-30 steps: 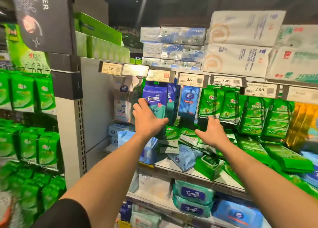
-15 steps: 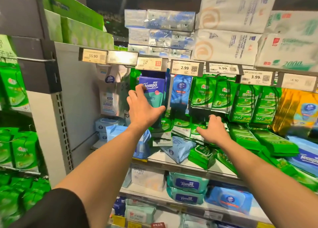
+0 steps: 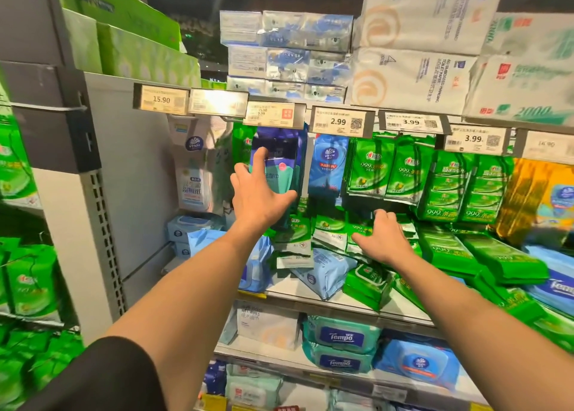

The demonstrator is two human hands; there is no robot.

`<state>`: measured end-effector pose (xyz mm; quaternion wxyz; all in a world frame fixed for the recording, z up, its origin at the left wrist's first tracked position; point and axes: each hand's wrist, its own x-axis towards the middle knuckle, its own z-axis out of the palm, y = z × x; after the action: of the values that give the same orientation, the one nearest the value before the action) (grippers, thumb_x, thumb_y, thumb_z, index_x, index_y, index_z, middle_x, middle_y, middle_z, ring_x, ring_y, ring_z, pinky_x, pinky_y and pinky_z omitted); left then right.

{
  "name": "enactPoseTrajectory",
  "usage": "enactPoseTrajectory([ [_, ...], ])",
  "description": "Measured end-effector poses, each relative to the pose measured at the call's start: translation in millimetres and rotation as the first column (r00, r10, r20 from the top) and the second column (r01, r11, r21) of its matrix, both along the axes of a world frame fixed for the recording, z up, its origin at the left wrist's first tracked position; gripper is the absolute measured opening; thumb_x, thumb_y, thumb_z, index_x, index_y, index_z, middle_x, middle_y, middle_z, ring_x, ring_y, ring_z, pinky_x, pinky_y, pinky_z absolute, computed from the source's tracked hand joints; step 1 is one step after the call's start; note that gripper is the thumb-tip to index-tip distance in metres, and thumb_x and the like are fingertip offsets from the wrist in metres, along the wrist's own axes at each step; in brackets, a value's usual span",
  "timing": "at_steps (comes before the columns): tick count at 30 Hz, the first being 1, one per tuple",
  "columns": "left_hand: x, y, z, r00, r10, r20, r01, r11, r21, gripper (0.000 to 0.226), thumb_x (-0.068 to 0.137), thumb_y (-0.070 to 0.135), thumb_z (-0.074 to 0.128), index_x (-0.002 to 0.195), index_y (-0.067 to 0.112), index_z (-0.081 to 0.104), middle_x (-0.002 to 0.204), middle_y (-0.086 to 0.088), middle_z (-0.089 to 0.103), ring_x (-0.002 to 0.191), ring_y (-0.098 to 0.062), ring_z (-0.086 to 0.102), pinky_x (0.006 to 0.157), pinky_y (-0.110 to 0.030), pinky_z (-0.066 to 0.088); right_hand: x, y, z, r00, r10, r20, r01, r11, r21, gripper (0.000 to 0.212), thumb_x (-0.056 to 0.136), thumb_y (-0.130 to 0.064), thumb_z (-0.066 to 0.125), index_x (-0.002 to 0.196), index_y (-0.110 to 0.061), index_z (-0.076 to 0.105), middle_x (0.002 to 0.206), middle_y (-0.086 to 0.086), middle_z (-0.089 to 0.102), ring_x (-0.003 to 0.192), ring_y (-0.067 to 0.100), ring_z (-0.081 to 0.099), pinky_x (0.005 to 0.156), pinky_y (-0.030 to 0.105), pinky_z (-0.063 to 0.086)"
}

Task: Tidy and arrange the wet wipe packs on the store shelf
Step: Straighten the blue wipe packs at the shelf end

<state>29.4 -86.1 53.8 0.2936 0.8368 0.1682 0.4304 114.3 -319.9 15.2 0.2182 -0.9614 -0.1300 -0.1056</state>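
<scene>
1. Left hand (image 3: 259, 198), fingers spread wide, has pushed against the hanging purple-teal wipe pack (image 3: 279, 168), frame centre; possibly just touching, blurred.
2. Right hand (image 3: 382, 239) has dropped flat onto small green wipe packs (image 3: 329, 229), fingers relaxed, gripping nothing.

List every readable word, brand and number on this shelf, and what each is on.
"15.90": leftmost price tag
"2.99": price tag
"3.99": price tag
"3.99": next price tag
"Tempo": teal packs, lower shelf
"vinda": blue hanging pack
"999": green hanging packs
"WET WIPES": white pack
"2000": top-right bundle
The glared tag and the fine print are unreadable.
</scene>
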Motion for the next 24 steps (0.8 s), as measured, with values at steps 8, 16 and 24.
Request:
enactPoseTrajectory([
  [8,12.6,0.3,3.1,1.000,-0.017,0.013,0.017,1.000,-0.006,0.096,0.060,0.049,0.077,0.138,0.037,0.023,0.113,-0.003,0.034,0.111,-0.027,0.037,0.069,-0.036,0.038,7.5,-5.1,-7.2,0.999,-0.036,-0.014,0.036,0.999,-0.012,0.071,0.083,-0.044,0.068,0.133,-0.004,0.037,0.131,0.018,0.040,0.122,0.040,0.045,0.096,0.046,0.045],
  [16,-4.0,0.5,-3.7,0.988,-0.018,0.153,0.017,1.000,0.012,0.083,0.054,0.049,0.070,0.126,0.035,0.031,0.109,0.003,0.034,0.103,-0.023,0.039,0.068,-0.034,0.037,8.7,-5.8,-7.1,0.999,-0.036,-0.024,0.035,0.999,-0.025,0.069,0.083,-0.045,0.067,0.131,-0.005,0.037,0.132,0.017,0.039,0.121,0.038,0.046,0.095,0.048,0.046],
  [24,-19.7,-0.9,-0.6,0.972,-0.036,0.233,0.036,0.999,0.006,0.079,0.056,0.046,0.070,0.124,0.034,0.031,0.109,0.002,0.035,0.103,-0.023,0.042,0.072,-0.035,0.041,0.3,6.1,-13.0,0.999,0.022,-0.034,-0.022,1.000,-0.015,0.074,0.085,-0.046,0.065,0.136,-0.003,0.034,0.133,0.018,0.038,0.124,0.040,0.043,0.096,0.048,0.045],
])
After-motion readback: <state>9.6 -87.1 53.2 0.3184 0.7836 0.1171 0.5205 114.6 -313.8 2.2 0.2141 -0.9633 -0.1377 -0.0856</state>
